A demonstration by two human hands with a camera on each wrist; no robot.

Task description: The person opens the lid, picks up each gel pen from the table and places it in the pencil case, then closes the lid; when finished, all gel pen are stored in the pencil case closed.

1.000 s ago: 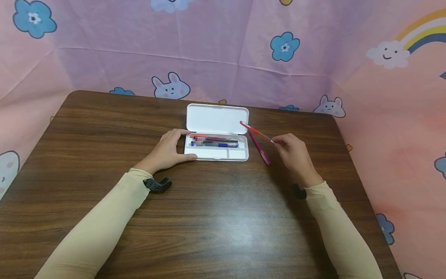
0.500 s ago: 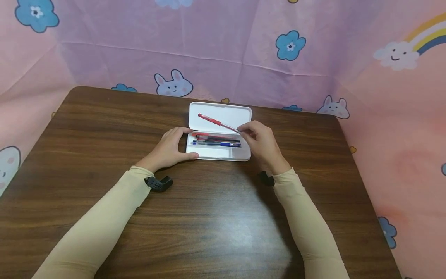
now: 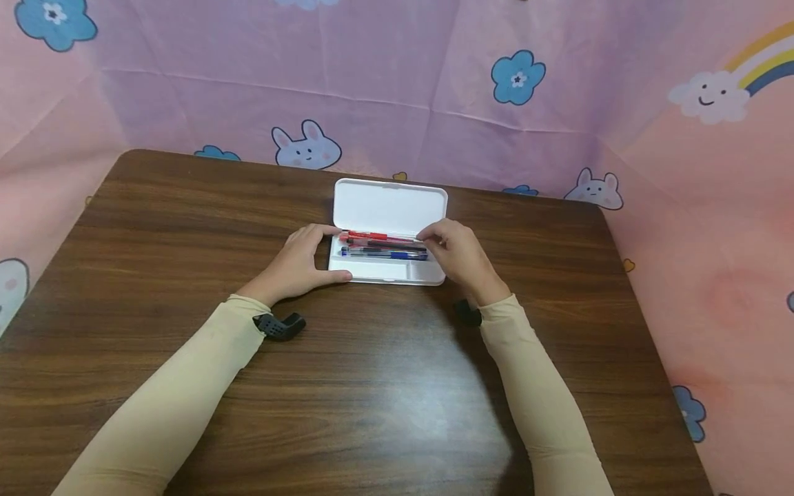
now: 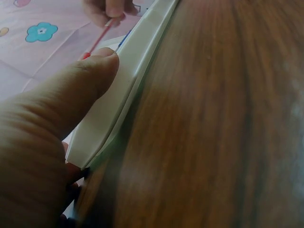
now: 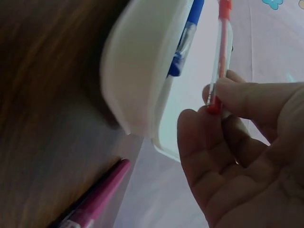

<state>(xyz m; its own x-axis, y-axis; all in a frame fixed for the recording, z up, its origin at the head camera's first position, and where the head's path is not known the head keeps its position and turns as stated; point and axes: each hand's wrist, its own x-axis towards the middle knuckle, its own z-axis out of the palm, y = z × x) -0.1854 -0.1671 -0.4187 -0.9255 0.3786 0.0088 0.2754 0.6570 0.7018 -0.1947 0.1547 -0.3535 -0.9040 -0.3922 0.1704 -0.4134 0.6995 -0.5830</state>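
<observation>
A white pencil case (image 3: 375, 271) lies on the table with its lid (image 3: 389, 207) raised at the back. My left hand (image 3: 294, 265) grips the case's left end, thumb along the front wall and fingers at the rear corner. Between thumb and fingers my right hand (image 3: 462, 258) pinches one end of a red pen (image 3: 380, 236); its other end lies over the rear of the long compartment. Beneath and in front of it, that compartment holds a blue pen (image 3: 403, 255) and other red and dark pens. The right wrist view shows the red pen's pinched end (image 5: 214, 102) closely.
A magenta pen (image 5: 102, 194) lies on the table beside the case's right end, hidden behind my right hand in the head view. The brown wooden table (image 3: 347, 386) extends toward me. Patterned cloth (image 3: 397, 83) hangs behind and at both sides.
My right hand has carried the red pen leftward from beside the case, then lowered it from in front of the lid into line with the other pens. The left hand has stayed on the case.
</observation>
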